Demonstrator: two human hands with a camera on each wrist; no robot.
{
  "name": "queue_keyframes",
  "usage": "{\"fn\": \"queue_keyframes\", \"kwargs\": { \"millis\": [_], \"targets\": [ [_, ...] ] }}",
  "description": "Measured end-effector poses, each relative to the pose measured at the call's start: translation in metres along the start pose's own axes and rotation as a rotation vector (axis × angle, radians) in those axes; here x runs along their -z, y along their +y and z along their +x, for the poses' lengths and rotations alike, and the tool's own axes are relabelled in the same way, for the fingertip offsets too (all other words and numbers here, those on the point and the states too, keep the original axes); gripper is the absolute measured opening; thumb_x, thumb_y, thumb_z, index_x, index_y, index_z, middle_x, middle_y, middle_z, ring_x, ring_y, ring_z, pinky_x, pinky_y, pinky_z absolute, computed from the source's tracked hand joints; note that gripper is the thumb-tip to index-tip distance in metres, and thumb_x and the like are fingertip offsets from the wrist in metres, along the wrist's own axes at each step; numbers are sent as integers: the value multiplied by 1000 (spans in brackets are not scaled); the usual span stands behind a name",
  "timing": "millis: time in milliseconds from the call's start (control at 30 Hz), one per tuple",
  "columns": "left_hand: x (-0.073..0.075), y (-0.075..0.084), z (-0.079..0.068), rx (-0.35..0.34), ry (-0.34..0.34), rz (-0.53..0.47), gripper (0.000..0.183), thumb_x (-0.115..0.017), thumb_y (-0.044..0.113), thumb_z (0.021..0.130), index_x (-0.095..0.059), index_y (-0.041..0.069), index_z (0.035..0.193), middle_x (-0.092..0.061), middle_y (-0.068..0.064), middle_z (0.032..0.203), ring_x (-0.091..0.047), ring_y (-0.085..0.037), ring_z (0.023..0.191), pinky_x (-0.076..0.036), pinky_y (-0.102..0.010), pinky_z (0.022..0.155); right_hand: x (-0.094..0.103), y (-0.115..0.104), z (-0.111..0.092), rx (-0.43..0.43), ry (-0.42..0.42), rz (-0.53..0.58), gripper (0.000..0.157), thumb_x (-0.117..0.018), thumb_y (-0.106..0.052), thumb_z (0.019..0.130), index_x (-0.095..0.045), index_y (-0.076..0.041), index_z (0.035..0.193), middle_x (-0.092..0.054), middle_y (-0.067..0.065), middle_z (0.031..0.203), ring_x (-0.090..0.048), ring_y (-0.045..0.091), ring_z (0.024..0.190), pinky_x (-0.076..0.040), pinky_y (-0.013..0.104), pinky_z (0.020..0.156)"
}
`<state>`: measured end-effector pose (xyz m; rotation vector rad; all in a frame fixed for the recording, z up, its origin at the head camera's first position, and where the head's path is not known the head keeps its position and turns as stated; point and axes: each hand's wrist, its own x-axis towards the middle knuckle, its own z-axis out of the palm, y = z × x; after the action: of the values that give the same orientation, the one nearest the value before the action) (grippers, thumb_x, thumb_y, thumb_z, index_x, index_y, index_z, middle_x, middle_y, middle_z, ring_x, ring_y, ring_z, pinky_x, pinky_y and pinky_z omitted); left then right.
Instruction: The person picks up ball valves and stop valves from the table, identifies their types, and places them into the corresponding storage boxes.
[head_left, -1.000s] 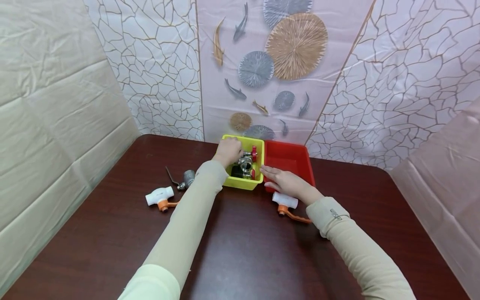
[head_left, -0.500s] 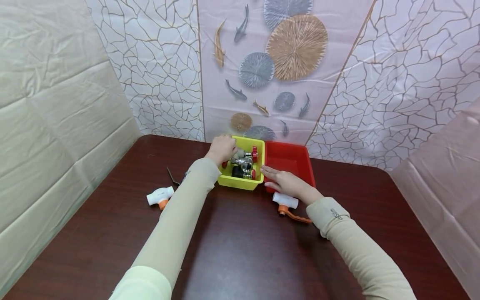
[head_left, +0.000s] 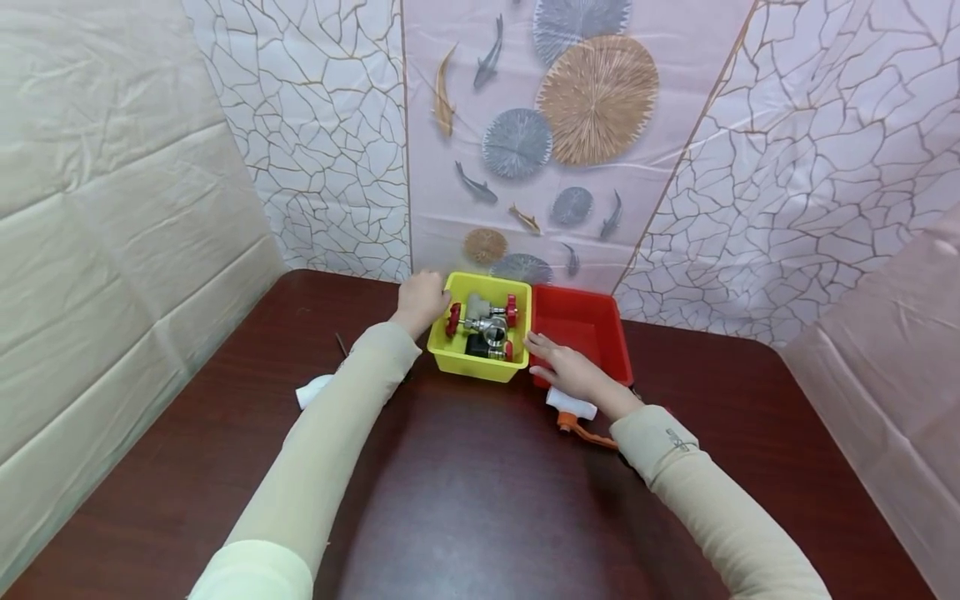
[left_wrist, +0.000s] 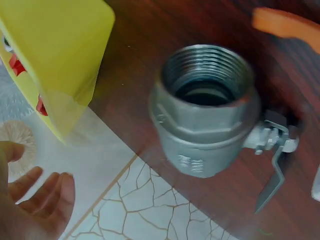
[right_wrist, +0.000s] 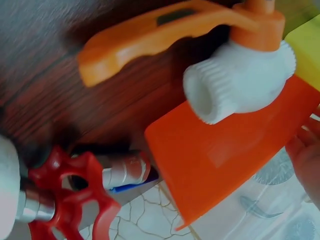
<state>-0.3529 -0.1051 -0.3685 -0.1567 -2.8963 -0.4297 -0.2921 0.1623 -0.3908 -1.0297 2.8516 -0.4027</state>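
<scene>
My left hand [head_left: 422,300] is beside the left rim of the yellow bin [head_left: 472,365], holding nothing. In the left wrist view its fingers [left_wrist: 42,195] are loosely bent, apart from the bin's wall. Inside the bin lie several valves, among them a metal valve [head_left: 492,332] and a red handwheel [head_left: 453,320]. My right hand [head_left: 572,369] has fingers extended over the near left corner of the red bin [head_left: 618,337], with fingertips right at the yellow bin's rim. Below that hand lies a white ball valve [right_wrist: 257,77] with an orange lever [right_wrist: 145,40].
A grey metal ball valve [left_wrist: 202,125] with a thin lever stands on the table left of the yellow bin. My left sleeve partly hides a white fitting [head_left: 311,390]. Near the right arm are a red handwheel valve [right_wrist: 75,195] and another metal valve [right_wrist: 127,167].
My left hand has moved left out of the yellow bin to beside its rim, uncovering the red handwheel valve inside. The right hand has stayed almost in place.
</scene>
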Motion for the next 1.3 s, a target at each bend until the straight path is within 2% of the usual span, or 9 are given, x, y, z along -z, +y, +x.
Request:
{"fn": "queue_keyframes", "kwargs": {
  "millis": [200,367,467,533,600,700,933,1133,1300],
  "targets": [
    [-8,-3,-11,85,-76,-124,20,-55,19,93,-64,1,92,-64,-12,86,-62,-26,77,-51,-36,65,2,-2,-9,-21,51,-15,50,-63,-14,90,-49,1,135,-40,24,144,-32,40,137,-43,49,99],
    [-9,-7,-17,143,-121,-202,28,-54,15,92,-49,6,65,-43,-2,57,-43,-15,51,-36,-26,48,7,2,-20,-11,82,-9,49,-62,-14,90,-49,3,134,-42,26,142,-34,42,135,-41,51,101],
    [-10,-10,-21,176,-151,-246,33,-53,15,92,-46,6,61,-39,-1,52,-41,-12,43,-36,-22,42,10,4,-27,-10,89,-5,47,-61,-13,91,-49,3,134,-43,27,140,-34,44,134,-40,52,101],
    [-9,-11,-23,194,-173,-293,28,-52,15,93,-58,1,69,-52,-5,58,-51,-14,43,-45,-23,44,12,6,-32,-14,99,-12,46,-61,-12,91,-50,3,133,-45,27,139,-35,44,134,-40,53,101],
    [-9,-13,-25,210,-198,-349,25,-51,16,94,-67,-3,88,-65,-13,74,-64,-20,51,-54,-28,52,14,7,-38,-18,112,-21,45,-61,-12,90,-52,3,132,-47,27,138,-38,43,132,-40,53,101],
    [-10,-16,-28,231,-238,-415,31,-49,17,96,-66,-5,109,-69,-20,96,-70,-23,63,-58,-33,65,17,8,-45,-19,129,-35,43,-61,-12,90,-54,2,130,-50,25,135,-41,41,131,-40,52,101],
    [-14,-27,-33,285,-312,-611,30,-49,13,97,-61,-8,115,-66,-24,101,-56,-7,46,-58,-31,62,26,10,-65,-46,175,-42,41,-62,-13,90,-56,1,128,-52,24,133,-45,41,128,-41,53,100],
    [-10,-28,-39,289,-350,-806,29,-52,7,95,-58,-11,116,-63,-27,108,-58,-8,52,-56,-25,57,33,12,-86,-85,194,-44,42,-62,-12,90,-55,0,129,-52,25,133,-47,41,125,-44,54,96],
    [-8,-28,-42,290,-353,-845,31,-52,6,95,-56,-12,119,-61,-29,113,-59,-8,55,-57,-25,60,35,17,-99,-98,206,-36,43,-63,-13,89,-54,-1,130,-54,24,131,-59,36,110,-50,50,90]
  ]
}}
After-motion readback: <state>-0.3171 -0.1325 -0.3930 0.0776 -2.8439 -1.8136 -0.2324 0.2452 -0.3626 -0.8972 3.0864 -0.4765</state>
